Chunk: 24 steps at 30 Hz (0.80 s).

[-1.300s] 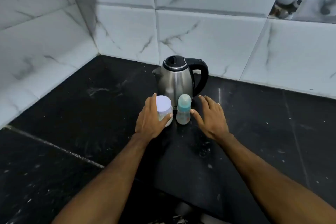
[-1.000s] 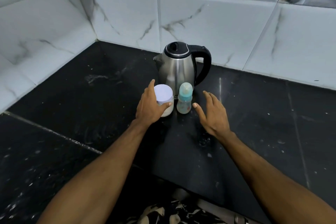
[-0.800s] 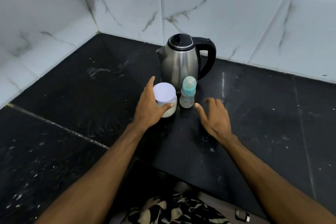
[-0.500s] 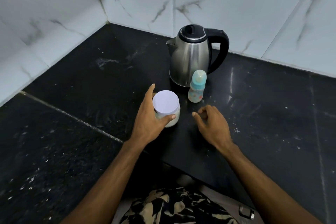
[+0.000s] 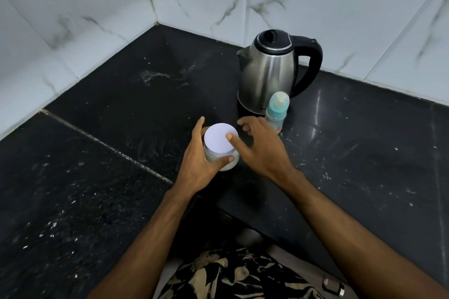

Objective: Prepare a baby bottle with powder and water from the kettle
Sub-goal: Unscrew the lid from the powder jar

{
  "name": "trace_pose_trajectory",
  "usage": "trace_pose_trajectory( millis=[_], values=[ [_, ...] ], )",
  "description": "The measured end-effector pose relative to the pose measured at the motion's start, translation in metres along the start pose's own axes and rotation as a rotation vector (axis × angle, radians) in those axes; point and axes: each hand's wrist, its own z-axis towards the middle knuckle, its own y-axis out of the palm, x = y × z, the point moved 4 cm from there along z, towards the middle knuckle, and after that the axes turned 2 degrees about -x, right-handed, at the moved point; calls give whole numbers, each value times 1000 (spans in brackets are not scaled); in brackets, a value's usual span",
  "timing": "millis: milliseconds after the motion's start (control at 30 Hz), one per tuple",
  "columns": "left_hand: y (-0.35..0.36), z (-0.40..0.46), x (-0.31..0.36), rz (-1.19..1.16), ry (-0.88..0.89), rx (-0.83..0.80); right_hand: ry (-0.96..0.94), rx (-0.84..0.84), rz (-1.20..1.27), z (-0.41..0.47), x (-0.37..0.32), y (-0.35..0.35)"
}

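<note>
My left hand [image 5: 198,165] is wrapped around a small jar of white powder [image 5: 220,144] with a pale round lid, held near the counter's front edge. My right hand [image 5: 261,149] hovers at the lid with fingers spread, thumb touching the lid's right rim. A small baby bottle [image 5: 276,110] with a teal collar and clear cap stands upright just behind my right hand. The steel kettle [image 5: 269,70], black lid and handle, stands behind the bottle by the wall.
The black stone counter [image 5: 121,109] runs into a corner of white marble-look wall tiles [image 5: 73,19]. White specks and a dried smear lie on the counter. The counter's front edge cuts in near my body, over patterned clothing [image 5: 230,277].
My left hand has drawn the jar toward me, away from the kettle and bottle. My right hand has moved left from beside the bottle onto the jar's lid. The view has shifted.
</note>
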Motion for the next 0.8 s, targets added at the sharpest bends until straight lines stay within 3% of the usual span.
trace_pose_trajectory(
  millis=[200,300,667,800],
  values=[
    [12,-3,-17,-44,-77,-51,-157,-330,-342,20,-28,19],
    [14,-4,-22,-41,-100,-52,-179,-413,-432,26,-29,27],
    [12,10,-33,135,-164,-142,-253,-482,-300,37,-23,29],
    [6,10,-30,101,-92,-142,-294,-576,-200,37,-21,21]
  ],
)
